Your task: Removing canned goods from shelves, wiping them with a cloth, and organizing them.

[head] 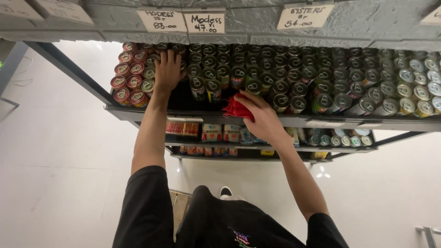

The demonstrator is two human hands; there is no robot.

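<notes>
I look down on a metal shelf [138, 112] packed with rows of tins. My left hand [168, 70] reaches into the left part of the shelf and rests flat on the tops of several tins, between red-labelled tins [131, 82] and dark tins [198, 87]. My right hand [259, 115] is closed on a bunched red cloth [235, 109], pressed on the bare shelf strip just in front of the dark tins.
Paper price cards [161, 20] hang on the grey edge above. Silver and green tins [413, 92] fill the right end. Lower shelves hold flat red and white packets [211, 133] and more tins [340, 140]. White tiled floor [55, 174] lies to the left.
</notes>
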